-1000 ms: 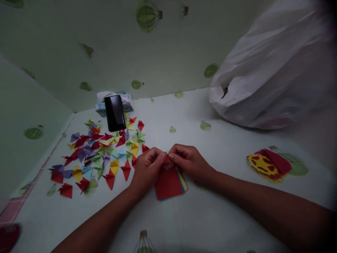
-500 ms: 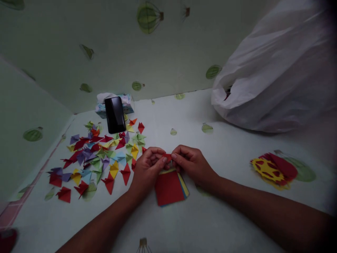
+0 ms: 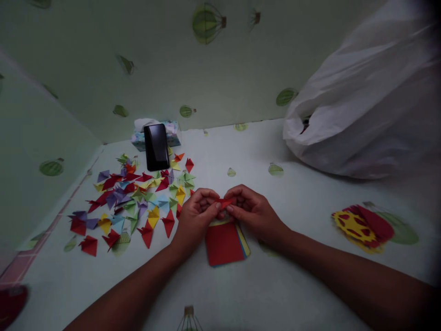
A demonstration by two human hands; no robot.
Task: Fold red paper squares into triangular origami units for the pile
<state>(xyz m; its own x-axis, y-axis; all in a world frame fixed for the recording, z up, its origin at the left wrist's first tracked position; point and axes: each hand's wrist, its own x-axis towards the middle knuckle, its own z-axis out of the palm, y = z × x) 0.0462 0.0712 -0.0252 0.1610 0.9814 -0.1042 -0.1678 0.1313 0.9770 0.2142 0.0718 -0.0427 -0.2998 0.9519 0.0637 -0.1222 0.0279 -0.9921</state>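
Note:
Between my two hands is a small red folded paper (image 3: 224, 202), pinched at both ends. My left hand (image 3: 200, 211) grips its left end with thumb and fingers. My right hand (image 3: 251, 207) holds the right end the same way, fingers curled behind. Just below the hands lies a stack of square paper sheets (image 3: 225, 244), red on top with blue and yellow edges showing. To the left, many small folded paper pieces (image 3: 131, 207) in red, purple, green, yellow and blue are spread over the surface.
A black phone (image 3: 156, 148) leans against a tissue box (image 3: 174, 133) at the back left. At the right back bulges a white plastic bag (image 3: 347, 119). Yellow and red cut-out shapes (image 3: 354, 225) lie at the right. A dark red object (image 3: 12, 305) shows at the lower left.
The right fingers have shifted on the red paper, which now shows as a longer, narrow strip between the hands. The whole view has moved slightly, so the surroundings appear further right.

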